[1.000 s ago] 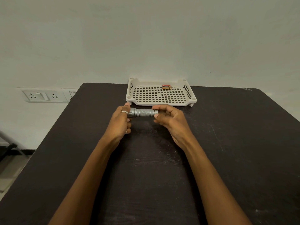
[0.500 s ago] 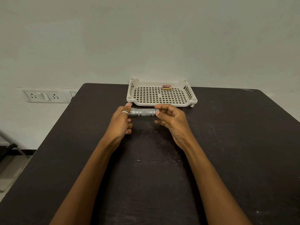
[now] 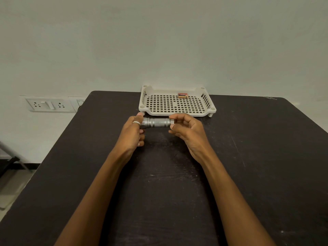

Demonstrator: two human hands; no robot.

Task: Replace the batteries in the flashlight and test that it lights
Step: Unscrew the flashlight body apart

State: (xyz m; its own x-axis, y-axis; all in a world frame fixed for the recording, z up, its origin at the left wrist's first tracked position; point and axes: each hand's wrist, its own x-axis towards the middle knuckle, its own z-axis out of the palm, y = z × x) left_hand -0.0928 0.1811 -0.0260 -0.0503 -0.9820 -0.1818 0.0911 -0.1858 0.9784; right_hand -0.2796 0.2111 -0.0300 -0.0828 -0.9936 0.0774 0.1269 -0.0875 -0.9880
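A short silver flashlight (image 3: pixel 158 122) is held level just above the dark table, in front of a white tray. My left hand (image 3: pixel 133 132), with a ring on one finger, grips the wider head end at the left. My right hand (image 3: pixel 188 129) pinches the tail cap at the right end between thumb and fingertips. Copper-and-black batteries (image 3: pixel 183 95) lie side by side at the back of the white perforated tray (image 3: pixel 177 112).
The dark table (image 3: pixel 248 157) runs up to a pale wall, its left edge dropping to the floor. A white socket and switch panel (image 3: pixel 48 104) is on the wall at the left. A metal frame (image 3: pixel 10 157) stands by the floor at the far left.
My right fingers have shifted slightly on the tail cap, the thumb and fingertips turning around it. The flashlight and my left hand stay in the same place.
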